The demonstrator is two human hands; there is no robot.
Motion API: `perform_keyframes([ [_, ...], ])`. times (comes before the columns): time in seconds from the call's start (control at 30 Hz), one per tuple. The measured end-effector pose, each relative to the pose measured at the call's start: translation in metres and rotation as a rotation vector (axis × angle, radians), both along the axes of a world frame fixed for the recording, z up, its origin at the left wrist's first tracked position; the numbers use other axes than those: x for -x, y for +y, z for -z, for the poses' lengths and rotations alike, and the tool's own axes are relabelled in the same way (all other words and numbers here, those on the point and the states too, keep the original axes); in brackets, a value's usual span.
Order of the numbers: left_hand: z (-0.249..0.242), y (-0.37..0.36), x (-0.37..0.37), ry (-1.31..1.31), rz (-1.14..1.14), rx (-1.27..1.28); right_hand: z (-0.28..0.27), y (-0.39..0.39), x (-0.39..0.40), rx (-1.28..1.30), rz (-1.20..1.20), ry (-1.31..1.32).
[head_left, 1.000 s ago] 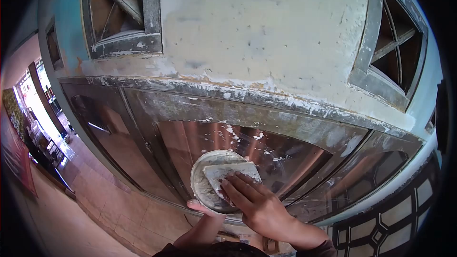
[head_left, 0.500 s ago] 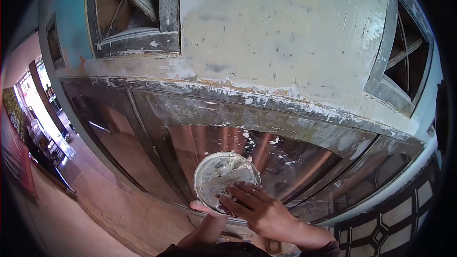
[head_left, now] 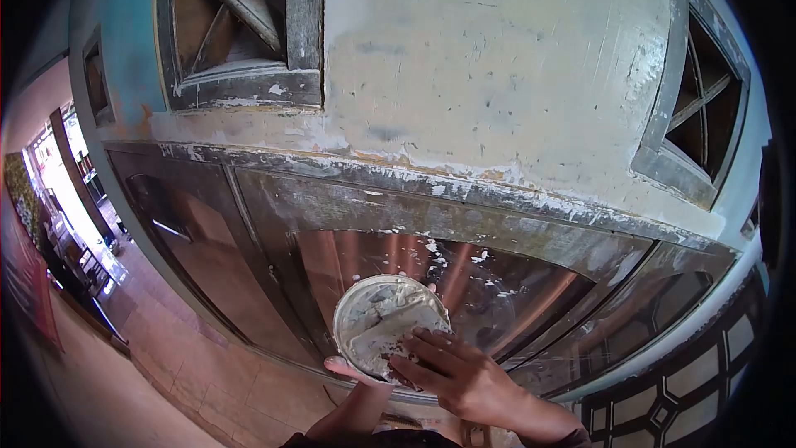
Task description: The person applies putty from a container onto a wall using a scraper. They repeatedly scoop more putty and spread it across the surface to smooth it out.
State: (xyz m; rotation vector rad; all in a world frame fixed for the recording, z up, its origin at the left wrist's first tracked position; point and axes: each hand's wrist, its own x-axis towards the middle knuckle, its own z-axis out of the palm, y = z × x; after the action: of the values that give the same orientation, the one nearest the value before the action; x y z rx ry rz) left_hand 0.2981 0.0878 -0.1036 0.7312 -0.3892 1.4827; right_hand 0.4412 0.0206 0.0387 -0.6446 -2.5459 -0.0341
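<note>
At 11 o'clock we see 1 cross-barred vent [head_left: 305, 33]. Near 6 o'clock, our left hand [head_left: 361, 375] clasps a round tub [head_left: 365, 284] from below, thumb at its 8 o'clock edge, most fingers hidden beneath. Pale paste [head_left: 406, 292] lies inside, under and around a flat scraper [head_left: 385, 336]. From 4 o'clock, our right hand [head_left: 474, 383] has its fingers clamped on the scraper, thumb hidden. At 2 o'clock stands a 2nd vent [head_left: 663, 168].

cross-barred opening [head_left: 234, 5]: upper left | second cross-barred opening [head_left: 701, 102]: upper right | tiled floor [head_left: 178, 340]: lower left
</note>
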Motion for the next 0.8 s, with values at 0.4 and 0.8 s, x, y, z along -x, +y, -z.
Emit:
perform_keyframes([
  [0.4,-0.009,0.0,0.002,-0.085,-0.009,-0.069,-0.01,0.003,-0.001,0.002,-0.014,0.035],
  [0.8,-0.016,-0.007,0.004,-0.114,0.012,0.056,0.0,-0.002,0.0,-0.017,-0.04,0.015],
])
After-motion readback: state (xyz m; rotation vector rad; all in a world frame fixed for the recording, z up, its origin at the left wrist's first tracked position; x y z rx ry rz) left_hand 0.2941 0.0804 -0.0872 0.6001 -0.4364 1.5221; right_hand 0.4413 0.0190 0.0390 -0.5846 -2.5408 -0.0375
